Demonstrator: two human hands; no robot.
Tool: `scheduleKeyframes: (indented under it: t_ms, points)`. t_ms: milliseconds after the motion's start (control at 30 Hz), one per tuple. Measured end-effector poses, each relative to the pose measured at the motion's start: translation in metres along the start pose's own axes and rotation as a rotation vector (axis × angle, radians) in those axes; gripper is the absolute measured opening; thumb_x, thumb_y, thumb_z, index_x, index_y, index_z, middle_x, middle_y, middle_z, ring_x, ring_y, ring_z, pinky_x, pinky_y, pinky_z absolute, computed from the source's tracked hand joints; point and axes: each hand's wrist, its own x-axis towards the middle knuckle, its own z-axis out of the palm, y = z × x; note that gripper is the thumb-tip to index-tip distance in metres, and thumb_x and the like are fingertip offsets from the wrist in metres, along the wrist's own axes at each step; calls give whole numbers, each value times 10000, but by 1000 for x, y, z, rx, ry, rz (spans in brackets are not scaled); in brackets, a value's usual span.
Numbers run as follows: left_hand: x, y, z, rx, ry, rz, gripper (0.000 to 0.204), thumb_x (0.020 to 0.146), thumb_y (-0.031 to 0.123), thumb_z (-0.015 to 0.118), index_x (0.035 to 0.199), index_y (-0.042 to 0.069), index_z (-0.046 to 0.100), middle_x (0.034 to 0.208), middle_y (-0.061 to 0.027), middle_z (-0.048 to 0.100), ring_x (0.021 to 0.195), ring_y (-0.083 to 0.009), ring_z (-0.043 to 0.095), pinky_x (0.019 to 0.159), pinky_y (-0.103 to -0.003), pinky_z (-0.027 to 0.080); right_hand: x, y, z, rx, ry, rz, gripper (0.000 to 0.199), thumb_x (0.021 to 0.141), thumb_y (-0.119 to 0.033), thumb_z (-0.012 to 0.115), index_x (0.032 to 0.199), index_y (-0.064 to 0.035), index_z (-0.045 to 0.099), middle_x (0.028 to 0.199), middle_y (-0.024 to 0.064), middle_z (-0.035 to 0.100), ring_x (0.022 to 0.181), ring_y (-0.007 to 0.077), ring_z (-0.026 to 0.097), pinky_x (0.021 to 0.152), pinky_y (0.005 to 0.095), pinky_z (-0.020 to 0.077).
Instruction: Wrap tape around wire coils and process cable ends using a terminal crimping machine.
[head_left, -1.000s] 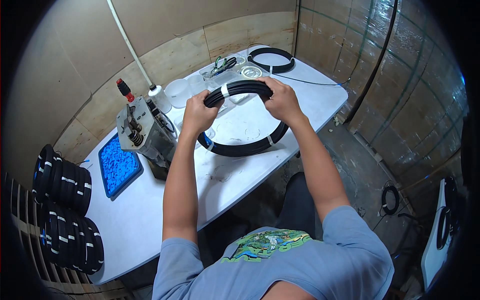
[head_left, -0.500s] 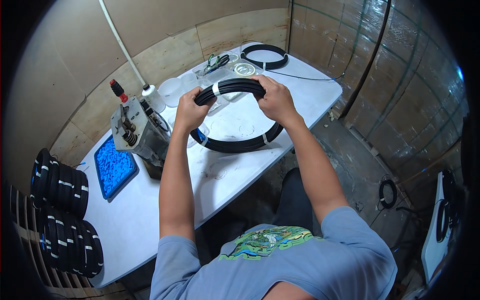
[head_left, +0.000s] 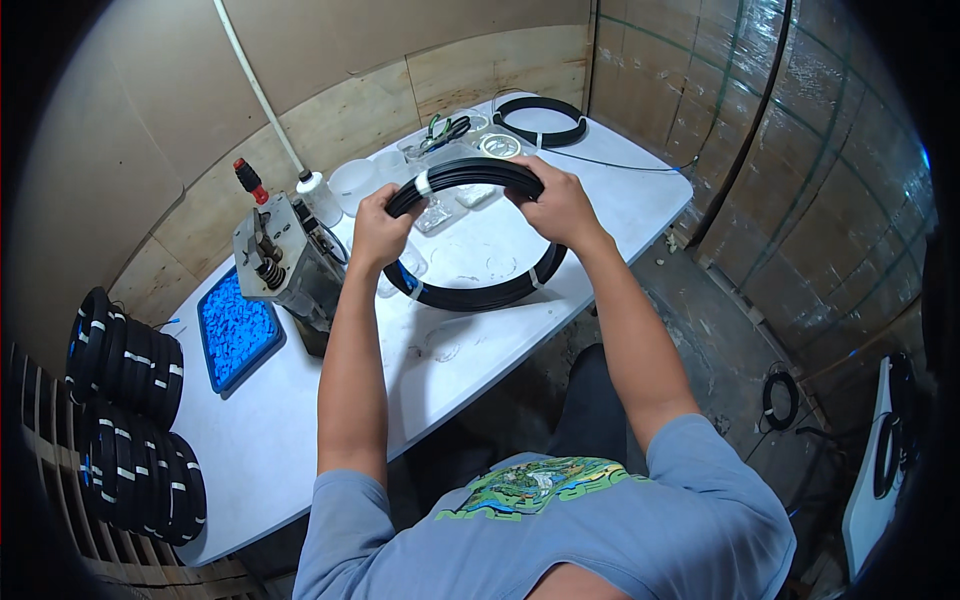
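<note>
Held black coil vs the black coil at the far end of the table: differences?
The held coil is gripped by the left hand and right hand, tilted above the table; the far coil lies flat and untouched. The held coil looks larger, though it is nearer the camera. Its white ties show at several spots; fewer show on the far coil. Both are black rings of wound cable.

Blue short-sleeved T-shirt, green printed graphic, bare forearms, dark trousers
</note>
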Motion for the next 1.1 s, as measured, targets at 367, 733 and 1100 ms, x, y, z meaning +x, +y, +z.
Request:
scheduleKeyframes:
  t_ms: [367, 733, 1100]
  points:
    - [-65, -62, 39, -1028, 325, -453, 100, 950, 182, 639, 950, 102, 580, 623, 60, 380, 508, -81, 384, 504, -276, 355, -48, 28, 32, 789, 87, 549, 452, 880, -151, 791, 1261, -30, 579, 908, 43, 672, 767, 105, 644, 728, 286, 548]
    - [-59, -45, 15, -594, 131, -193, 309, 876, 177, 796, 1073, 4, 632, 848, -43, 652, 777, -132, 637, 737, -289, 517, -19, 26, -9, 467, -11, 302, 292, 936, -14, 661, 1213, -66, 585, 884, -15, 605, 670, 71, 532, 605, 245, 447]
    - [-24, 50, -4, 24, 21, 244, 479, 841, 11, 759, 1301, 94, 651, 1119, -179, 733, 971, -294, 738, 811, -365, 573, 23, -16, -37, 366, -419, -12, 611, 889, 62, 668, 1440, -185, 568, 1269, 81, 677, 1112, 182, 629, 973, 318, 488]
